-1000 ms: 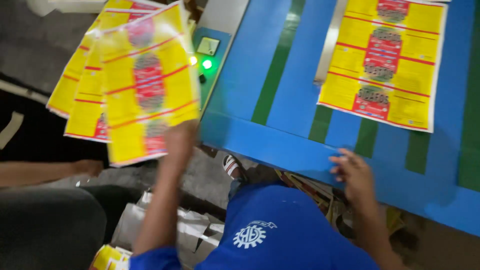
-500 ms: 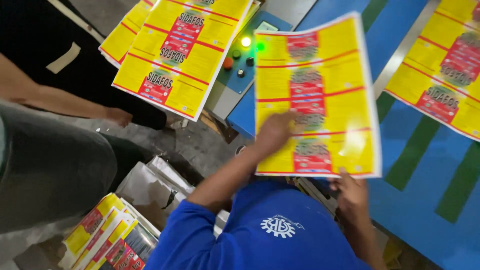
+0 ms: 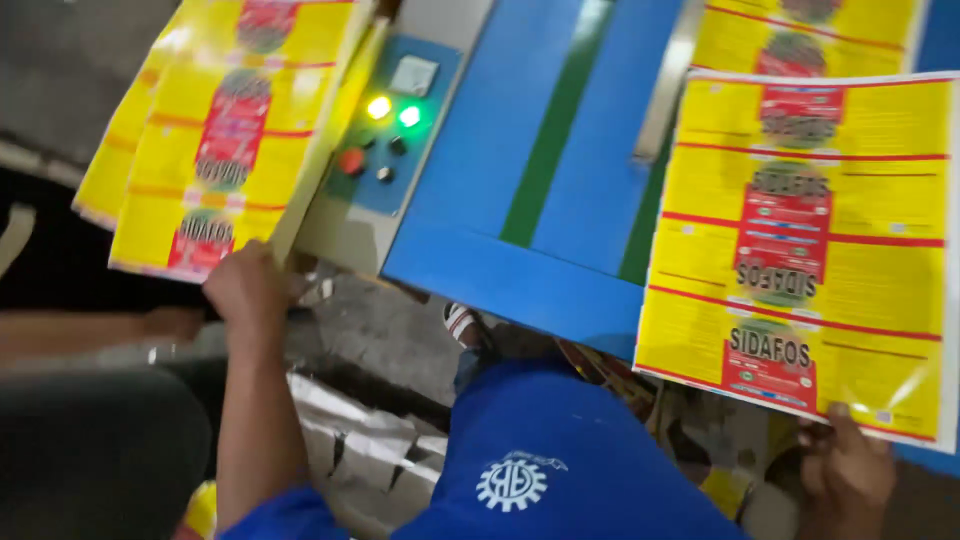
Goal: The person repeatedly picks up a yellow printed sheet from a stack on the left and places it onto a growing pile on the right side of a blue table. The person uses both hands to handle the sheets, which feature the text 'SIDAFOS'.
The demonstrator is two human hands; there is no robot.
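1. Yellow label sheet (image 3: 800,250) lies flat on the blue feed table (image 3: 500,130), its near edge hanging off.
2. Right hand (image 3: 848,470) pinches that near edge to steer it.
3. Left hand (image 3: 245,285) grips the stack of sheets (image 3: 220,140) by the control panel (image 3: 390,120), ready for picking.

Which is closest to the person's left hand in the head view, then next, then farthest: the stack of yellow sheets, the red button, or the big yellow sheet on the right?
From the left hand:
1. Stack of yellow sheets, touching it, upper left.
2. Red button, on the control panel to the right of the stack.
3. Big yellow sheet, far right, held by the right hand.
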